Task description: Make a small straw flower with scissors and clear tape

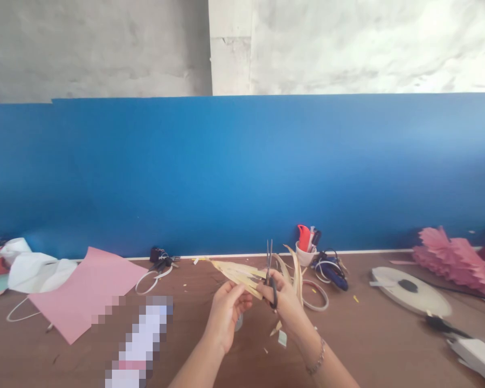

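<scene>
Pale yellow dried husk-like strips [236,270] spread to the left between my two hands. My left hand [229,307] pinches their lower edge. My right hand [283,296] grips scissors [273,291] with dark handles, their thin blades pointing up and slightly apart, and its fingertips also touch the strips. More curled pale strips [297,272] rise behind my right hand. What lies between the fingertips of my left hand is partly hidden by the fingers.
Pink paper [89,285] and white cloth-like items [40,274] lie left. A white cup [305,255] holds red and dark tools by the blue partition [234,172]. At right are a pale oval disc [412,291], pink pleated paper [452,258] and a white device [479,355].
</scene>
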`<state>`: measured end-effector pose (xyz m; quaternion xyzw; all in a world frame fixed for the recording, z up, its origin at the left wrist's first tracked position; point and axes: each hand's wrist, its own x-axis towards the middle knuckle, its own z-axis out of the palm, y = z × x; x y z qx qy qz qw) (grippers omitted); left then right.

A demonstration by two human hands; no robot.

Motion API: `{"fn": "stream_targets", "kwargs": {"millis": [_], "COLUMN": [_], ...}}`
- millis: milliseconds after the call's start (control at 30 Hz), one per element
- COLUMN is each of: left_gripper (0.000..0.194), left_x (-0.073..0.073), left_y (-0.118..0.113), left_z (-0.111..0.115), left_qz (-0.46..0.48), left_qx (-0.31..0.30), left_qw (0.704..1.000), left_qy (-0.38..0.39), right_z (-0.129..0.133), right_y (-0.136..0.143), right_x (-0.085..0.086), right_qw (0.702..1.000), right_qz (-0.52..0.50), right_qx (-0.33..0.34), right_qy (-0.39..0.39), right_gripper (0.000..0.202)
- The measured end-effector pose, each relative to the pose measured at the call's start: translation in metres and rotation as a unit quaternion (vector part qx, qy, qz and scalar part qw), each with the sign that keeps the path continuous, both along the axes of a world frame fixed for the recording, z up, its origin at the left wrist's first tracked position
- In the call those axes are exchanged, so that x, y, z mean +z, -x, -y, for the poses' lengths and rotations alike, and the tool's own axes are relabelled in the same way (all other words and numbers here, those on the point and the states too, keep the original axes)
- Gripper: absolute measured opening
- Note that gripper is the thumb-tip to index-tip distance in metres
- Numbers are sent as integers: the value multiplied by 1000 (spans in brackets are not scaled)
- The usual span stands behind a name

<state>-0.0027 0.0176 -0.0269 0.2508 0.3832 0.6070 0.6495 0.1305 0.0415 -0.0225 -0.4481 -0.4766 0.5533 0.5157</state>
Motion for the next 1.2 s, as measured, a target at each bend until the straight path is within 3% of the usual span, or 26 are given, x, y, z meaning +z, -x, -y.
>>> {"fn": "stream_targets", "kwargs": {"millis": [167,433,633,733,833,933,1200], "left_gripper": [20,11,8,7,7,7,8], "left_x": [-1,1,3,6,9,11,9], "left_y": [5,5,10,18,25,31,25], "left_z": [-4,-6,-7,-11,-15,-18,-17], "left_qz": [-29,46,45,52,74,95,80], "left_qx": [22,25,45,74,108,133,102], "left_qw": [999,998,998,996,991,986,991], "left_qy": [-7,36,28,18,27,43,39], "right_z": [-2,-3,-9,-7,-3,0,-1], "right_y": [-2,-1,-7,-18,-30,-37,-35], "right_x": [0,-3,-7,0,7,8,4], "right_qw": [1000,1000,999,992,970,948,935], "right_qz": [0,-18,30,85,117,137,169], "right_qx": [9,14,25,95,212,279,302], "right_qy": [-6,3,2,24,36,69,74], "right_gripper": [39,38,34,31,28,29,27]}}
